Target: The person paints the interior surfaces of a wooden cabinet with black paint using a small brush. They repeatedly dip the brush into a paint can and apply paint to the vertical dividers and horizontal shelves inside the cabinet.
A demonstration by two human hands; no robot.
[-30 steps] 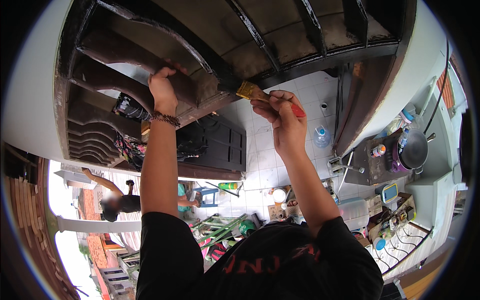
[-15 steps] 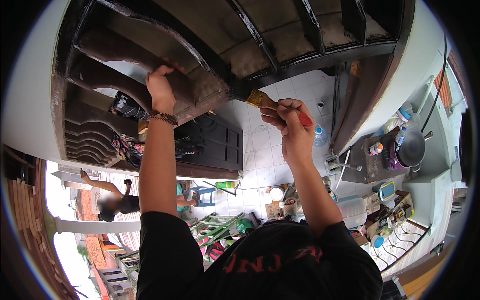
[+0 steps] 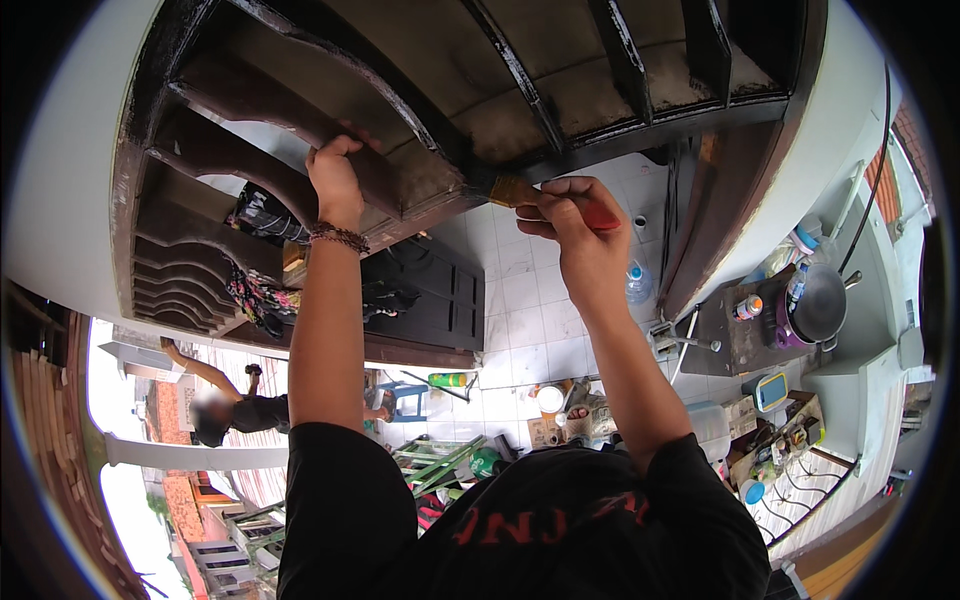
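Note:
My right hand [image 3: 583, 225] pinches a paintbrush [image 3: 513, 190] with a red-tipped handle and a yellowish ferrule. Its dark bristles meet the lower edge of an overhead wooden frame, where a black-coated curved slat [image 3: 405, 112] joins it. To the left, my raised left hand [image 3: 337, 190] has its fingers hooked over a brown wooden slat [image 3: 240, 98] of the same frame; part of the fingers is behind the wood. A beaded bracelet circles the left wrist. Slats on the right look glossy black, while those on the left are matte brown.
Far below is a tiled floor [image 3: 525, 340] with a blue stool [image 3: 408, 398], a green folded metal frame [image 3: 440, 460] and a water bottle [image 3: 638, 285]. A wok [image 3: 820, 300] stands on a counter at right. Another person [image 3: 230, 412] is at lower left.
My right hand has risen slightly toward the frame, and the brush handle lies flatter. The bristles stay at the joint. My left hand keeps its hold while the view shifts a little.

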